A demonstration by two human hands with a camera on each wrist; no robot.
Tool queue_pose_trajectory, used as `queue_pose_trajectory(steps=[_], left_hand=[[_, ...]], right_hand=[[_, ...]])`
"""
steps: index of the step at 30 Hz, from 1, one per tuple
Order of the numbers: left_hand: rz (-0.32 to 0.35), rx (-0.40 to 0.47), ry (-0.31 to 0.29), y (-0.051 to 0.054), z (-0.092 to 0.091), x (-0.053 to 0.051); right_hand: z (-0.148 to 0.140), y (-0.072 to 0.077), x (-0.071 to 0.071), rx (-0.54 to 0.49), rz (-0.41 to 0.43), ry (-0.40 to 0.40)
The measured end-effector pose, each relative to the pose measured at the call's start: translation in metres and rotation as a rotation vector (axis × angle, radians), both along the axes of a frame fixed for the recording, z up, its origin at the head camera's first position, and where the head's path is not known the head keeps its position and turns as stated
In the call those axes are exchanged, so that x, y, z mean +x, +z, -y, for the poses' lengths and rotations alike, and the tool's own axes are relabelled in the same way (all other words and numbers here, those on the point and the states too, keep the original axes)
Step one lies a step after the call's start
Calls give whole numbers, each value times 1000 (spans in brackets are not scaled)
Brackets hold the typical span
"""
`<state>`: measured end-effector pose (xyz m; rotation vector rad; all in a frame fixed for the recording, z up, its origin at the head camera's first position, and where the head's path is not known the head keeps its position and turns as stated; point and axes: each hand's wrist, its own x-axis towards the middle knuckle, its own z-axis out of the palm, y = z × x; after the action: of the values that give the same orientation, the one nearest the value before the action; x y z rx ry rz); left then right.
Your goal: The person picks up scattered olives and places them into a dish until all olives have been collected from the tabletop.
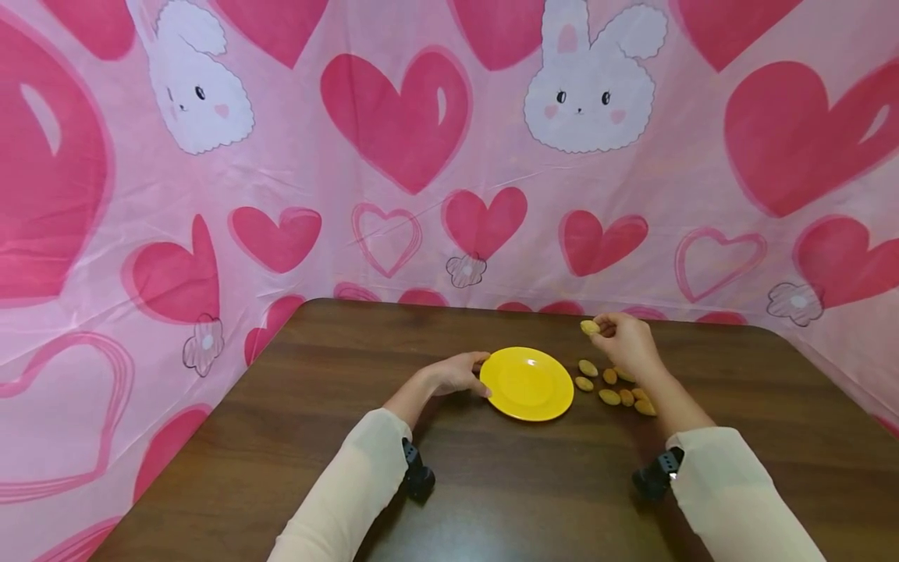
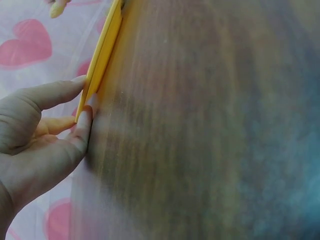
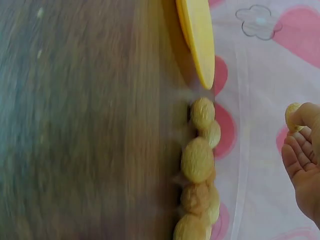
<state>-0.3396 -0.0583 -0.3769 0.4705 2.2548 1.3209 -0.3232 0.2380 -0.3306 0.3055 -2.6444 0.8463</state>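
Observation:
A shallow yellow plate (image 1: 527,384) lies on the wooden table. At its left rim, my left hand (image 1: 453,375) holds the edge between thumb and fingers; the left wrist view shows the rim of the plate (image 2: 102,55) between the digits of that hand (image 2: 45,120). My right hand (image 1: 627,343) is raised above the table and pinches a small yellow oval piece (image 1: 590,328), rough-skinned like a nut or dried fruit. That piece (image 3: 293,117) shows at the thumb in the right wrist view. Several similar oval pieces (image 1: 609,397) lie right of the plate, some partly hidden by my right forearm.
The brown table (image 1: 492,484) reaches back to a pink cloth (image 1: 295,172) printed with hearts and rabbits, which stands behind and on both sides. Dark wrist cameras (image 1: 419,474) sit at both sleeve cuffs, low over the tabletop.

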Motion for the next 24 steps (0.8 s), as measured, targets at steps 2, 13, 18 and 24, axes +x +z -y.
queue_pose_trajectory(steps=[2, 13, 18, 24], left_hand=[[2, -4, 2, 0, 1, 0], [-3, -30, 10, 1, 1, 1], [-2, -24, 8, -1, 0, 1], [-1, -29, 12, 0, -1, 0]], right_hand=[[5, 0, -1, -7, 0, 10], [26, -5, -7, -26, -20, 39], [31, -8, -9, -33, -11, 52], [40, -12, -12, -47, 22, 82]])
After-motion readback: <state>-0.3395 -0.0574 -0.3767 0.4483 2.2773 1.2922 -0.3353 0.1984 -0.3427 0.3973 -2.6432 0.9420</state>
